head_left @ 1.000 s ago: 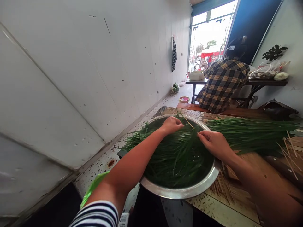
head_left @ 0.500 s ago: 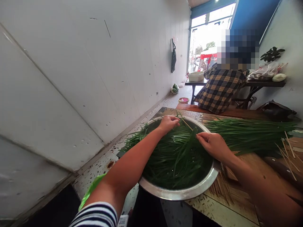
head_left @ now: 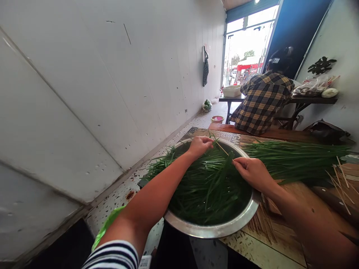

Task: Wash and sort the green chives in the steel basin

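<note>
A thin bamboo skewer spans the gap between my two hands, above a wide metal bowl full of long green garlic chives. My left hand is pinched at the skewer's far end, and a few leaf tips stick out by its fingertips. At the near end, thumb and fingers of my right hand are closed on the skewer. Bunched green leaves lie against the skewer beside the right fingertips and trail down into the bowl. Exactly how the leaves sit on it is partly hidden.
More chives lie on the wooden table to the right. Loose skewers are under my right forearm, others at the far right near a dark knife handle. A person in a plaid shirt sits ahead on a bench.
My hands, the skewer and the chives stay in practically the same place. The view has shifted very slightly.
</note>
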`<state>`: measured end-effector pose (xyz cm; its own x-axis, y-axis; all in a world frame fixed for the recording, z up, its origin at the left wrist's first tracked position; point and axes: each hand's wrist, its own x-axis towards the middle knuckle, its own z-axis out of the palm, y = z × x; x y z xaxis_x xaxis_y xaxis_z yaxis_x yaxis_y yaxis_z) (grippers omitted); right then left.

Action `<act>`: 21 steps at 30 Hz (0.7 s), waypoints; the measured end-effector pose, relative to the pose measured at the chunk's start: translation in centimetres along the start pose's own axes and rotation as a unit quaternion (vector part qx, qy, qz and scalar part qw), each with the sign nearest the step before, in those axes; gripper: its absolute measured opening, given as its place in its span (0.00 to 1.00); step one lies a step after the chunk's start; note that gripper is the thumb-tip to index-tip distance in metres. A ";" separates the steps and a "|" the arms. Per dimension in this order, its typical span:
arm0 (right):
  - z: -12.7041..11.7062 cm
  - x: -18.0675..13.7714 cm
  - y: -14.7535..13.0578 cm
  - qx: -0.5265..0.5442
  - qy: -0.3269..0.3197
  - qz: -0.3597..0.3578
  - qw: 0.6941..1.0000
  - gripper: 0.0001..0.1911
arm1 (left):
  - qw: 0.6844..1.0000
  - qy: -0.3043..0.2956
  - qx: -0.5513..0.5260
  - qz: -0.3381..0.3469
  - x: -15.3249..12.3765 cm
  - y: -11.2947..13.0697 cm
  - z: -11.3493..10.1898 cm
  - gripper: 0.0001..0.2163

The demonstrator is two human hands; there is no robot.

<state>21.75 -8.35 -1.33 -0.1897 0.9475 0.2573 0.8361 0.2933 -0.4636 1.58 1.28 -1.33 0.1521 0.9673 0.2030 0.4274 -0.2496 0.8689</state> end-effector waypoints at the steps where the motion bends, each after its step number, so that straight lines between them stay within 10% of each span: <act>1: 0.0 0.0 0.0 0.001 0.000 0.000 1.000 0.18 | 1.000 -0.001 0.008 0.005 0.0 -0.1 0.0 0.13; 6: 0.1 0.0 0.1 0.009 0.001 -0.005 1.000 0.18 | 0.996 -0.046 0.057 0.041 -0.6 0.8 -0.2 0.12; 11: 0.2 0.2 0.4 0.016 0.014 -0.005 1.000 0.18 | 0.966 -0.225 0.080 0.095 -1.6 2.5 -0.6 0.13; 21: 0.5 0.3 0.6 0.018 0.005 0.009 1.000 0.18 | 0.896 -0.176 0.401 0.075 -0.9 1.5 0.4 0.09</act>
<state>21.98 -7.84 -1.92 -0.1700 0.9514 0.2568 0.8202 0.2811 -0.4983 2.44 0.01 -0.35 0.4725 0.8813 0.0122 0.8600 -0.4640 0.2124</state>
